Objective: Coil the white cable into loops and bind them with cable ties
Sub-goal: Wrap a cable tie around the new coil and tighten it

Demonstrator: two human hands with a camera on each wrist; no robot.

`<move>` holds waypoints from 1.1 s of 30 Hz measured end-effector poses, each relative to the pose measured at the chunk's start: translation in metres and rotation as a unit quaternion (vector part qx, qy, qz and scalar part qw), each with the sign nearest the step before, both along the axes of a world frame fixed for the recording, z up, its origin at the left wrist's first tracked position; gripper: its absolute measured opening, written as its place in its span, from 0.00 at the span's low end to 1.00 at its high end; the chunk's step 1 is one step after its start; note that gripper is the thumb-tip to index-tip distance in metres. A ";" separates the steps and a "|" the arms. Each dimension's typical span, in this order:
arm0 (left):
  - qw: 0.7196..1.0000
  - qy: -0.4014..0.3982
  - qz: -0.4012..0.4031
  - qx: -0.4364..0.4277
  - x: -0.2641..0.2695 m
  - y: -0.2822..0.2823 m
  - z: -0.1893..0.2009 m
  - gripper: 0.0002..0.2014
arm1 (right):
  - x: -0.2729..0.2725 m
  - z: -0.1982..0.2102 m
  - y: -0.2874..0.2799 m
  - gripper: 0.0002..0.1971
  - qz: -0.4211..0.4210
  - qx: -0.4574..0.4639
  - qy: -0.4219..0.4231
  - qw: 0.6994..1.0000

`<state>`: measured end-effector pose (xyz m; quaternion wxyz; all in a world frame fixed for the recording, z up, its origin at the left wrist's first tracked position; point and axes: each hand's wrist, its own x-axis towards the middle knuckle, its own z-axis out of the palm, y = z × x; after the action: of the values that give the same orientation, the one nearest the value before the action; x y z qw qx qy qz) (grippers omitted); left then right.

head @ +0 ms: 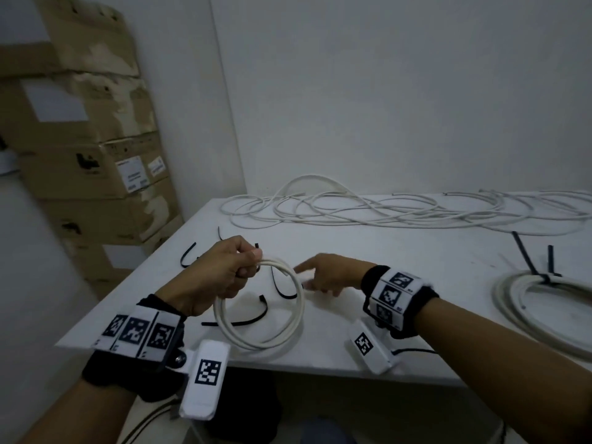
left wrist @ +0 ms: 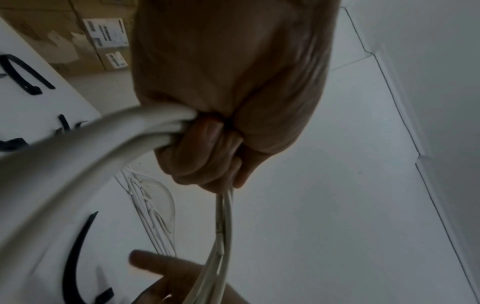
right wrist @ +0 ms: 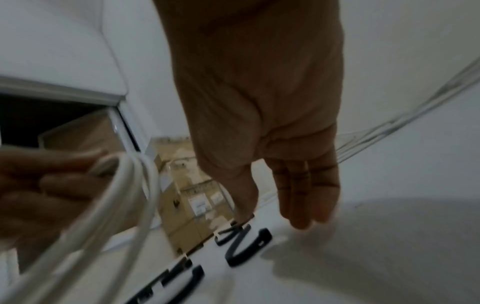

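My left hand (head: 224, 270) grips a small coil of white cable (head: 288, 315) at its top and holds it upright above the table's near left part; the fist around the loops (left wrist: 155, 127) shows in the left wrist view. My right hand (head: 323, 275) reaches left just behind the coil, fingers (right wrist: 301, 197) straight and empty, over the black cable ties (head: 282, 288). Several ties (right wrist: 246, 246) lie loose on the white table (head: 400, 267). The coil (right wrist: 124, 201) is blurred in the right wrist view.
A tangle of loose white cable (head: 384, 209) lies along the table's far edge by the wall. A bound coil with black ties (head: 544, 302) sits at the right. Stacked cardboard boxes (head: 96, 155) stand left of the table.
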<state>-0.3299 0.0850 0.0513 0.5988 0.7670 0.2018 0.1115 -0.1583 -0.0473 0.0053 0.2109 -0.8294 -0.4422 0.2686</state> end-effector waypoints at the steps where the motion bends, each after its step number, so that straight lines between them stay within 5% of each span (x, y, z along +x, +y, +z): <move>1: 1.000 -0.004 0.000 -0.007 -0.002 0.003 -0.001 0.10 | -0.001 -0.004 0.006 0.21 0.005 -0.044 -0.020 0.999; 9: 0.999 -0.026 -0.018 -0.022 0.015 -0.008 -0.006 0.09 | 0.003 -0.001 -0.014 0.04 0.003 -0.038 -0.070 0.997; 13: 0.998 -0.042 -0.034 -0.028 0.039 -0.034 -0.004 0.10 | 0.017 0.017 -0.067 0.04 -0.072 0.062 -0.005 0.995; 19: 0.995 -0.077 -0.051 -0.041 0.083 -0.084 -0.008 0.09 | 0.013 0.070 -0.163 0.04 -0.162 0.262 -0.058 0.950; 27: 0.989 -0.080 -0.114 -0.048 0.133 -0.163 -0.011 0.09 | -0.017 0.057 -0.220 0.09 -0.049 0.018 -0.012 0.999; 33: 0.991 -0.060 -0.122 -0.007 0.137 -0.185 -0.018 0.08 | 0.006 0.049 -0.214 0.07 -0.136 0.089 -0.066 0.984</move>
<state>-0.1930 -0.0996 0.0330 0.6242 0.7736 0.0712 0.0821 -0.1520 -0.2614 0.0540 0.2889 -0.8756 -0.3604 0.1413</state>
